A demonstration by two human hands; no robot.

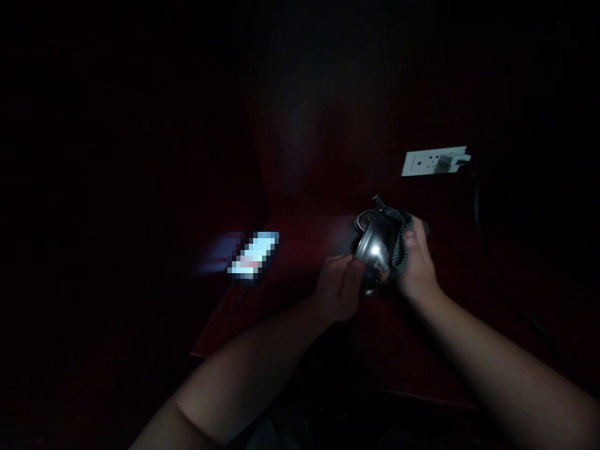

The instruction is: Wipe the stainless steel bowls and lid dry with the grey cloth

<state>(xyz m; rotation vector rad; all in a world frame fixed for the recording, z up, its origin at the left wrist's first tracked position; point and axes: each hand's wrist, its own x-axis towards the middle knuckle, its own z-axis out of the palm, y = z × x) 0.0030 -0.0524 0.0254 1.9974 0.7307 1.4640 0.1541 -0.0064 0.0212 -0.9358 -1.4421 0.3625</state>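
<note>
A shiny metal bowl (375, 247) is held up on its side over the dark red table, in the right half of the view. My left hand (341, 284) grips its near left edge, thumb on the outside. My right hand (417, 262) is closed around a dark grey patterned cloth (399, 240) and presses it to the bowl's right side. One end of the cloth sticks up above the bowl. Just behind the bowl, some round ringed metal (363, 220) shows, mostly hidden; I cannot tell what it is.
A lit phone (254, 257), its screen blurred out, lies at the left on the table (220, 334), with a thin cable (229, 300) beside it. A white wall socket (429, 162) with a plug and dark cord (476, 203) is at the upper right. Most surroundings are very dark.
</note>
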